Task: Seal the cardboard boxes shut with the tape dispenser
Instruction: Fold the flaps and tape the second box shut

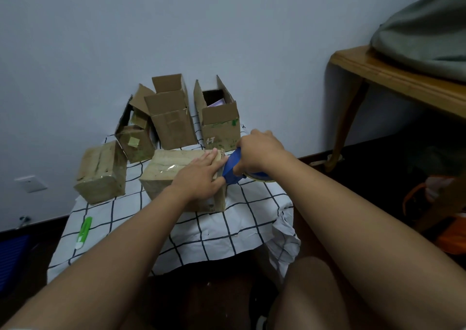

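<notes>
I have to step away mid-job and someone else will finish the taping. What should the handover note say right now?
Left hand: flat on top of the near box, steadying it.
Right hand: grips the blue tape dispenser at that box's right end.
Done: the closed box on the left looks taped.
Left: finish this strip; the three open boxes at the back are unsealed.
Green utility knife lies on the checked cloth.

The left hand (199, 176) lies flat on the closed cardboard box (174, 171) — fingers straight — while the right hand (257, 153) grips the blue tape dispenser (233, 169) at the box's right edge, on the checked counter (227, 231).
</notes>
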The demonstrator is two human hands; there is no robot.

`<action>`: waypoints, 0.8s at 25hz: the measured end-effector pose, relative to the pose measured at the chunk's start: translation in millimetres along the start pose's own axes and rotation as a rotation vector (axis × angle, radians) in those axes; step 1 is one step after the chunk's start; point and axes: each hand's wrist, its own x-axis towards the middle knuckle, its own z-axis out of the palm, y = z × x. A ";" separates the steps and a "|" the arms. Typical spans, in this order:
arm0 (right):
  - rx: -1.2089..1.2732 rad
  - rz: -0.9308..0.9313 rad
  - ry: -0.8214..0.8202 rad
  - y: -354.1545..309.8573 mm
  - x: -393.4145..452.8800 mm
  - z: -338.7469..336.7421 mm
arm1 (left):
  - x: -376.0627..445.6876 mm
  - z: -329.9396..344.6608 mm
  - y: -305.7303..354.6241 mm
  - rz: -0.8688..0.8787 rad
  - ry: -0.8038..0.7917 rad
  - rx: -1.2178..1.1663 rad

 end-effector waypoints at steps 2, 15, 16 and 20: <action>0.008 0.013 0.003 -2.6 -2.0 -4.7 | 0.0 -0.7 2.0 -0.003 -0.006 0.003; 0.072 0.236 0.123 14.5 -14.0 48.8 | 9.4 3.3 2.2 -0.097 0.066 -0.120; 0.092 0.248 0.144 16.3 -15.2 54.1 | 12.2 2.2 5.8 -0.135 0.092 -0.142; 0.138 0.255 0.228 19.5 -14.5 63.2 | 14.9 -2.2 30.4 -0.310 0.237 -0.161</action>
